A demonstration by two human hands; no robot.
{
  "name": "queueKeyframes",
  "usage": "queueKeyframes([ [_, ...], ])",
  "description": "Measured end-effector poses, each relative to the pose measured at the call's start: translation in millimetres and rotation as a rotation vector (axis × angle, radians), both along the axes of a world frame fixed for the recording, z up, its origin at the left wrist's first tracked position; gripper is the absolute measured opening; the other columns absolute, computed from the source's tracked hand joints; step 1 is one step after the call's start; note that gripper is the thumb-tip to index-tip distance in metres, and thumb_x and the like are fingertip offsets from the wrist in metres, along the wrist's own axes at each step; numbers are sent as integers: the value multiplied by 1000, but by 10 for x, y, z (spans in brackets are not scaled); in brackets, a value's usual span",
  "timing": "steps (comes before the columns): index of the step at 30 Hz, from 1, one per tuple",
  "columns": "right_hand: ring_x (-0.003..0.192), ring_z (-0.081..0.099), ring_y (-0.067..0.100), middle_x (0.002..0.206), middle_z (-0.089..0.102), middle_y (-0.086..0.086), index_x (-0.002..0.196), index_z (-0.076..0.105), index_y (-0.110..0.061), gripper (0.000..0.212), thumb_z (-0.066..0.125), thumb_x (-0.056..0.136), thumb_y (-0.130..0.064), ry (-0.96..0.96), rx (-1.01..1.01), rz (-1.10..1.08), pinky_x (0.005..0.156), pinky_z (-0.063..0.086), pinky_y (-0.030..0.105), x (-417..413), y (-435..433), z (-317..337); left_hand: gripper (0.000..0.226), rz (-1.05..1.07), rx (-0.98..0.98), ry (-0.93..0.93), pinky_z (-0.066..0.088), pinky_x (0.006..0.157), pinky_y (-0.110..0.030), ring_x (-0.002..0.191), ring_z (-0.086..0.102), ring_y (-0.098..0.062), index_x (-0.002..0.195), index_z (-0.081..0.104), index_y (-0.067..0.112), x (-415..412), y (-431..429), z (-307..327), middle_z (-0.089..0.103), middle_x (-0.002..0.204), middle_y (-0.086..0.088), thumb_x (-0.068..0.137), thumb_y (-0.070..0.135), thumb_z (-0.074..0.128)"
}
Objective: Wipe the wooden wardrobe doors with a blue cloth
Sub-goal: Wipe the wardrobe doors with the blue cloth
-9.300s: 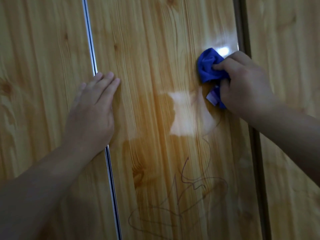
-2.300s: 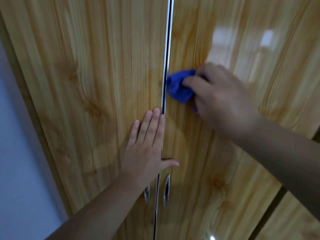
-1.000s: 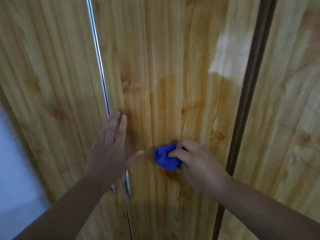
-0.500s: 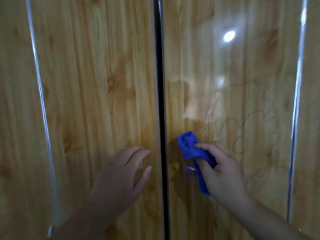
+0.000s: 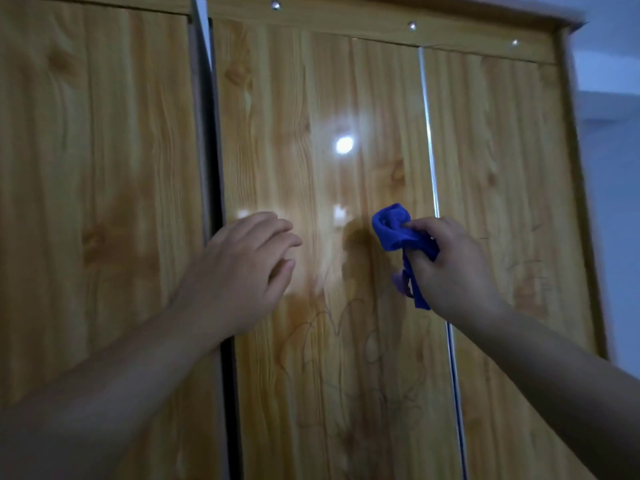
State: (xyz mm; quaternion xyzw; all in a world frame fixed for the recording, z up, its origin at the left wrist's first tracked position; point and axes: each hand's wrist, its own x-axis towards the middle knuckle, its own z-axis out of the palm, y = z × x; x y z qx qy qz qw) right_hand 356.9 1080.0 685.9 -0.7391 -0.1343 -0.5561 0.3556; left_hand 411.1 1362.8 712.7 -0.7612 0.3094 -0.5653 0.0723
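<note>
Glossy wardrobe door (image 5: 311, 98) stands unobstructed up to the top rail (image 5: 346, 26).

- Your only view, from your head, faces the wardrobe doors (image 5: 346, 98) close up, tilted slightly upward.
- The top rail (image 5: 346, 24) crosses the frame's upper edge; wall (image 5: 609, 168) at right.

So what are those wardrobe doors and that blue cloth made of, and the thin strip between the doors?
The wardrobe doors show wood grain with knots and a glossy face. A light glares off them, so lacquered wood or laminate, I cannot tell which. The blue cloth is soft matte fabric, bunched into folds in the right hand, perhaps microfibre. The thin strip is silvery and shiny, probably metal trim.
</note>
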Motion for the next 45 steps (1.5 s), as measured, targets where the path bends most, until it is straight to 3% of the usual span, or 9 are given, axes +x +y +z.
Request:
queueKeyframes([
  [8, 75, 59, -17, 111, 53, -8, 125, 65, -21, 38, 56, 93, -4, -85, -4, -152, 62, 44, 4, 343, -93, 215, 44, 184, 1, -133, 10, 123, -32, 149, 35, -23, 142, 51, 23, 248, -81, 182, 44, 154, -4, 103, 41, 43],
  [10, 83, 56, -5, 118, 57, -2, 129, 64, -17, 39, 58, 93, -6, -97, -55, -208, 71, 40, 9, 461, -17, 182, 46, 213, 29, -159, 5, 124, -30, 150, 34, -23, 145, 49, 23, 291, -45, 180, 42, 156, -5, 104, 42, 40],
  [12, 95, 61, 16, 120, 59, 2, 132, 63, -14, 38, 58, 94, -7, -74, -95, -209, 81, 47, 27, 548, 119, 103, 47, 221, 45, -172, 5, 126, -31, 151, 32, -24, 147, 46, 22, 320, -27, 171, 40, 158, -6, 106, 41, 38],
  [14, 90, 64, 29, 115, 61, 6, 129, 65, -10, 36, 60, 93, -6, -75, -157, -243, 70, 49, 33, 584, 270, -3, 47, 225, 43, -186, 7, 127, -33, 153, 31, -25, 149, 45, 21, 335, -36, 157, 38, 160, -6, 106, 41, 37],
  [23, 68, 61, 23, 100, 62, 5, 116, 68, -9, 38, 72, 79, -5, -95, -387, -118, 52, 53, 32, 561, 834, -643, 47, 152, 28, -226, 21, 126, -41, 153, 32, -27, 148, 46, 17, 385, -61, 126, 40, 160, -10, 106, 36, 41],
  [28, 73, 59, 18, 96, 61, 3, 115, 67, -11, 36, 54, 82, -12, -147, -594, -41, 52, 48, 26, 571, 1092, -1101, 45, 108, 21, -223, 27, 126, -47, 153, 33, -29, 148, 48, 15, 392, -47, 114, 41, 160, -11, 106, 33, 44],
  [32, 73, 65, 20, 93, 67, 4, 111, 73, -11, 32, 50, 90, -14, -93, -659, 30, 54, 57, 32, 550, 1210, -1315, 44, 82, 26, -224, 31, 124, -51, 153, 35, -31, 146, 51, 12, 406, -40, 116, 43, 159, -14, 106, 30, 45],
  [41, 81, 61, 23, 99, 60, 5, 117, 67, -11, 35, 51, 86, -17, -119, -820, 45, 53, 57, 33, 557, 967, -1163, 44, 89, 25, -215, 30, 124, -52, 153, 34, -32, 146, 52, 12, 365, -50, 116, 43, 159, -14, 106, 30, 45],
  [45, 86, 62, 25, 106, 60, 8, 122, 66, -9, 42, 71, 81, -8, -139, -750, -28, 59, 60, 35, 621, 622, -888, 46, 107, 20, -203, 29, 126, -50, 154, 32, -30, 148, 49, 14, 358, -56, 112, 41, 161, -13, 107, 32, 43],
])
